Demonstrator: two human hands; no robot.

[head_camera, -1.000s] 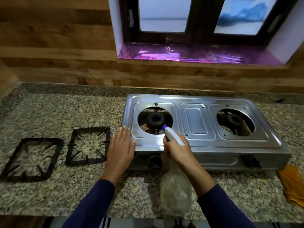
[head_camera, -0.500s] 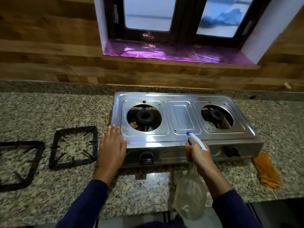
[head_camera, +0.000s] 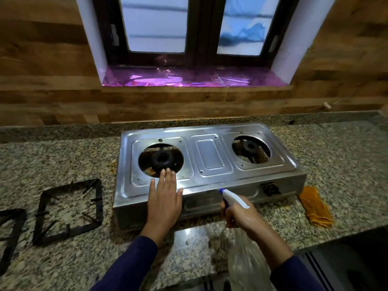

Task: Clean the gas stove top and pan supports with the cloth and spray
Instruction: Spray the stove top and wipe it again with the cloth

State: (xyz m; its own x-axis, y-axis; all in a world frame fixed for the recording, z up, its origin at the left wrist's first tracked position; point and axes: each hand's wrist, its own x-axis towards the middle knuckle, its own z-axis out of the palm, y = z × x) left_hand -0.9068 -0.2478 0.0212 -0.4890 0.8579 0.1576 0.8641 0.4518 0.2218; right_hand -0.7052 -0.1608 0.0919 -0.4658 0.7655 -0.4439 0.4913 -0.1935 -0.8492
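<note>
A steel two-burner gas stove (head_camera: 212,158) sits on the granite counter with both burners bare. My left hand (head_camera: 164,195) lies flat with straight fingers on its front left top, fingertips at the edge of the left burner opening (head_camera: 161,160). My right hand (head_camera: 242,215) grips a clear spray bottle (head_camera: 245,263) with a white and blue nozzle aimed at the stove's front right. Two black pan supports lie left of the stove: one (head_camera: 68,211) close by, the other (head_camera: 10,234) cut off at the frame edge. An orange cloth (head_camera: 315,208) lies folded right of the stove.
The granite counter (head_camera: 52,160) runs along a wood-panelled wall (head_camera: 52,101) under a window with a purple sill. The counter's front edge is near my body, and it drops off at the lower right beyond the cloth. Food crumbs lie by the stove's left side.
My left hand moved from the counter beside the stove onto its top by the left burner. My right hand with the bottle shifted right along the stove front. The view swung left.
</note>
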